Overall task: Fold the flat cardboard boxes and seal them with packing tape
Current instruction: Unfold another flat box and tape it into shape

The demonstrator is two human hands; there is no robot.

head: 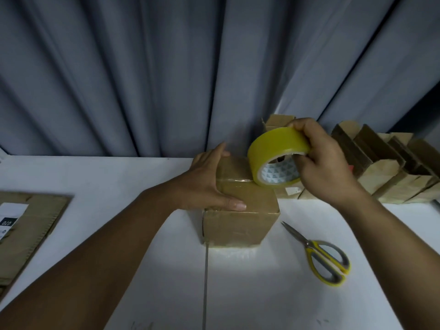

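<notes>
You are pressing your left hand (204, 184) down on the cardboard box (240, 210), which is sitting upright at the middle of the white table (119, 177), just in front of you. The fingers are lying fairly straight across the left part of the box's top, reaching over its far edge, while the thumb is lying flat along the near top edge. Your right hand (321, 158) is gripping the tape roll (276, 156), fingers curling over its outer rim.

The box is looking nearly cube-shaped, so no long axis is standing out. One side face is turning toward you, and the top seam is running left to right. The roll is standing on edge with its open core facing you, its lower rim touching the right side of the box's top at that seam.

The box is plain brown, with a glossy strip shining along the seam and another along its bottom front edge. The roll is yellow with a white printed core.

Scissors (326, 260) with yellow and grey handles are lying to the box's right, tips pointing at it. Flat cardboard (31, 225) is lying at the left edge, folded boxes (390, 167) are standing in a row at the back right, and a grey curtain (142, 79) is hanging behind.
</notes>
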